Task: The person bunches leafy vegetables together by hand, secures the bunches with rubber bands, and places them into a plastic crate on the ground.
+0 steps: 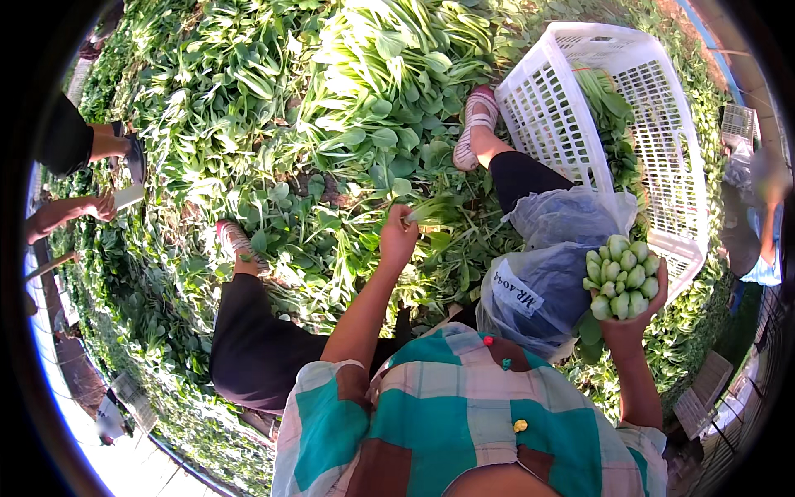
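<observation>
My left hand (398, 240) is out over the leafy ground, its fingers pinched on a small bok choy (435, 211) whose leaves point right. At the right, my right hand (649, 301) grips a bunch of bok choy (621, 278) with the pale green stem bases facing up; most of its leaves are hidden below. The bunch is beside a clear plastic bag (559, 273) over dark cloth at my right leg. Ahead lies a heap of bok choy (372, 81). A white plastic crate (546, 99), tilted in view, contains leafy bundles (612, 118), with thin orange-red ties visible.
My feet in striped shoes (477, 127) rest among loose leaves. At the left edge, another person's hand (101, 207) holds a pale flat object (128, 197). A further person (770, 217) is at the far right. Crates (739, 124) stand near the rim.
</observation>
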### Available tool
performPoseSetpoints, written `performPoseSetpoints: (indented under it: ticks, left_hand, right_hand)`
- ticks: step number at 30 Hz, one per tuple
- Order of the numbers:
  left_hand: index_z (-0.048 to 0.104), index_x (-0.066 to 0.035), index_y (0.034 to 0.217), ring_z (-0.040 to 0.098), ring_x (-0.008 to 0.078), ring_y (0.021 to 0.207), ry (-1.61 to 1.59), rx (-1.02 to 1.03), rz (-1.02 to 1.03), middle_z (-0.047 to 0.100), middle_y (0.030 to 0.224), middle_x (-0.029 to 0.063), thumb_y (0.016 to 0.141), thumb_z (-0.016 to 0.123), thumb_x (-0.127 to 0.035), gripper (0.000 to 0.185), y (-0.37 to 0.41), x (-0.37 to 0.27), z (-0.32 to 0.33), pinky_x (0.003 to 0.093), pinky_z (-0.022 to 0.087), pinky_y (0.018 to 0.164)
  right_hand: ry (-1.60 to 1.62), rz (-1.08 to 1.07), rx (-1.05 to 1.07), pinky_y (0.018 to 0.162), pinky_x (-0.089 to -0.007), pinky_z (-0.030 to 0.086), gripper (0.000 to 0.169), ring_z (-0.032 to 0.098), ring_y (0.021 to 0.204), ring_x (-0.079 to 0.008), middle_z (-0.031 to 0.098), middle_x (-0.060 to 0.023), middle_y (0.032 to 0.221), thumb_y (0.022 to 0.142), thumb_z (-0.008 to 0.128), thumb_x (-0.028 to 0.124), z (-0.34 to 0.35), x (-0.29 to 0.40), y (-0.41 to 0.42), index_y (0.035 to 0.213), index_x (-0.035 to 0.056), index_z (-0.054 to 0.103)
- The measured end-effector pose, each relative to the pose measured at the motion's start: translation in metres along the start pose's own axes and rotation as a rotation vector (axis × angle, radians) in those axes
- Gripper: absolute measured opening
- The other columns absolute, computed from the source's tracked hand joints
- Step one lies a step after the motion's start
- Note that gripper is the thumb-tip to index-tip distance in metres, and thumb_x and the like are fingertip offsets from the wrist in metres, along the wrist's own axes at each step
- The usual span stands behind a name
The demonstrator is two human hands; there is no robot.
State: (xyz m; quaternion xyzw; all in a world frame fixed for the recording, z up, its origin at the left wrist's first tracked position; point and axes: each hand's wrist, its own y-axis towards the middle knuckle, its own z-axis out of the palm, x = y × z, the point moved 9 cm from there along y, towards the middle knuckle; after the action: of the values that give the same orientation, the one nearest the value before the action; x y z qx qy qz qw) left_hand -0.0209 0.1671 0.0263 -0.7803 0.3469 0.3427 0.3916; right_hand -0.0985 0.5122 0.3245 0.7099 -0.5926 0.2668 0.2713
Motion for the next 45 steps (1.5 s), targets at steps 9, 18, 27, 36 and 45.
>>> performPoseSetpoints:
  ticks: [9, 18, 27, 36, 45]
  left_hand:
    - [0.062, -0.005, 0.102, 0.056, 0.0062, 0.077, -0.790, 0.534, 0.188, 0.064, 0.086, -0.0007, 0.087, 0.062, -0.021, 0.023, -0.030, -0.223, -0.089, 0.0195, 0.043, 0.067]
    - [0.052, -0.003, 0.107, 0.057, 0.0086, 0.067, -0.664, 0.878, -0.006, 0.060, 0.087, 0.0025, 0.083, 0.067, -0.016, 0.031, -0.149, -0.262, 0.051, 0.0231, 0.049, 0.059]
    - [0.046, -0.005, 0.115, 0.057, 0.0098, 0.077, -0.859, 0.751, 0.156, 0.059, 0.091, 0.0041, 0.076, 0.074, -0.009, 0.048, -0.144, -0.250, 0.054, 0.0249, 0.050, 0.065]
    - [0.033, -0.006, 0.130, 0.059, 0.0142, 0.081, -0.917, 0.775, 0.104, 0.055, 0.097, 0.0085, 0.073, 0.075, -0.006, 0.071, -0.149, -0.259, 0.059, 0.0261, 0.052, 0.066]
    - [0.035, -0.007, 0.131, 0.052, 0.0198, 0.105, -0.935, 0.704, 0.251, 0.047, 0.113, 0.0102, 0.078, 0.058, 0.001, 0.058, -0.165, -0.250, 0.041, 0.0330, 0.042, 0.092]
  right_hand:
    - [-0.070, -0.074, -0.009, 0.102, -0.0388, 0.035, 0.107, 0.043, 0.119, -0.0312, 0.040, -0.0189, 0.129, 0.051, 0.087, 0.014, -0.008, 0.016, 0.001, 0.136, -0.0004, 0.024]
    - [-0.128, -0.200, -0.007, 0.098, -0.0395, 0.038, 0.102, 0.046, 0.115, -0.0336, 0.043, -0.0203, 0.125, 0.052, 0.086, 0.016, -0.003, 0.045, -0.005, 0.134, -0.0009, 0.027]
    - [-0.138, -0.244, 0.031, 0.098, -0.0399, 0.037, 0.103, 0.045, 0.116, -0.0337, 0.042, -0.0204, 0.126, 0.053, 0.085, 0.017, 0.001, 0.055, -0.005, 0.135, -0.0011, 0.025]
    - [0.080, -0.057, 0.425, 0.102, -0.0376, 0.034, 0.104, 0.041, 0.122, -0.0317, 0.037, -0.0200, 0.133, 0.055, 0.080, 0.012, 0.003, 0.060, 0.012, 0.138, 0.0032, 0.019]
    - [-0.352, -0.482, 0.176, 0.102, -0.0463, 0.032, 0.113, 0.041, 0.120, -0.0395, 0.038, -0.0217, 0.133, 0.047, 0.088, 0.021, 0.011, 0.086, -0.018, 0.136, 0.0025, 0.022]
